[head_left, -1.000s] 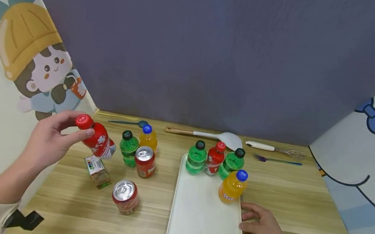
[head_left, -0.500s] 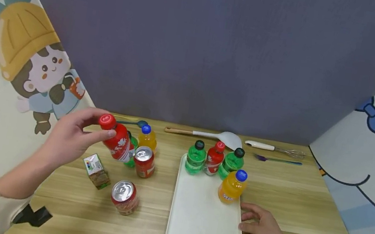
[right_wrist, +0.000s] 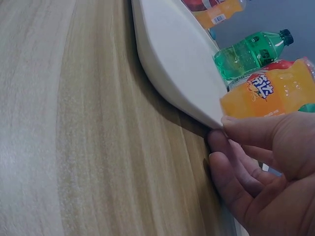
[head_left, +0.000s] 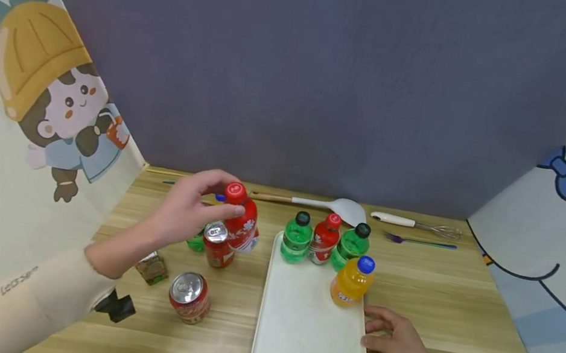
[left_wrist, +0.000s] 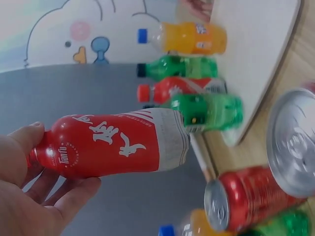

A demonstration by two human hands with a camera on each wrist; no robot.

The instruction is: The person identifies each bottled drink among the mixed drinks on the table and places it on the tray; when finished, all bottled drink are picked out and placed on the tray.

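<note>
My left hand (head_left: 184, 210) grips a red drink bottle (head_left: 243, 225) near its neck, holding it in the air left of the white tray (head_left: 310, 339). In the left wrist view this bottle (left_wrist: 108, 142) shows white lettering and a pale base. My right hand (head_left: 398, 343) pinches the tray's right edge; in the right wrist view the thumb lies on the rim. At the tray's far end stand two green bottles (head_left: 297, 239) with a red bottle (head_left: 325, 241) between them. An orange soda bottle (head_left: 352, 281) stands nearer, by the right rim.
Left of the tray are two red cans (head_left: 190, 298) and a small carton (head_left: 153, 268). A green bottle (head_left: 196, 241) is mostly hidden behind my left hand. Along the back lie a white spatula (head_left: 349, 212), a whisk (head_left: 418, 225) and a fork (head_left: 418, 242).
My left hand has carried the red bottle to the right, from above the carton past the cans toward the tray. My right hand and the tray have stayed in place.
</note>
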